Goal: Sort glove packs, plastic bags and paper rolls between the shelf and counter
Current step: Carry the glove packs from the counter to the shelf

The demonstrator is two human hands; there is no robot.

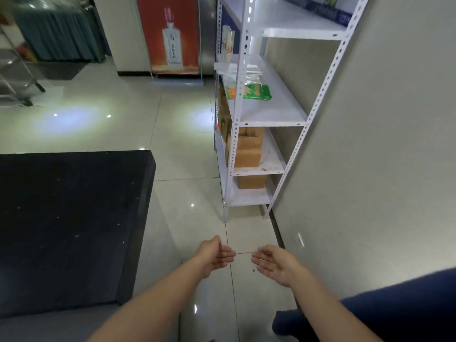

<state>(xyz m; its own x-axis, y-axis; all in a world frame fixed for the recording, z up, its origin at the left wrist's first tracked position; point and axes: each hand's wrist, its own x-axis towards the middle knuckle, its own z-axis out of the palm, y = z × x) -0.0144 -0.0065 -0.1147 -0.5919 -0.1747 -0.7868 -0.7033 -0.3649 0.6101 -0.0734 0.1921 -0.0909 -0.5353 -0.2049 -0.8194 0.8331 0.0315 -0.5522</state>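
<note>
1. Glossy pale tiled floor [187,156], with lamp glare on it. A black counter [74,218] stands at left, its near end cut off by the frame.
2. A white metal shelf [272,117] stands against the wall [382,144] at right.
3. On its middle board a green pack [256,92] lies flat near the left edge. The clear bags [237,70] lie just beyond it, toward the far end.
4. Brown boxes [246,146] sit on the lower boards, partly behind an upright.
5. Our left hand [214,255] and right hand [276,264] hang over the floor between counter and wall. The palms face each other, fingers loosely spread, holding nothing.
6. Red poster [170,33] in the background, print too blurred to read.
7. The shelf's top is cut off. We cannot make out what is printed on the pack.
8. Blue cloth [394,309] at the lower right, cut off.
</note>
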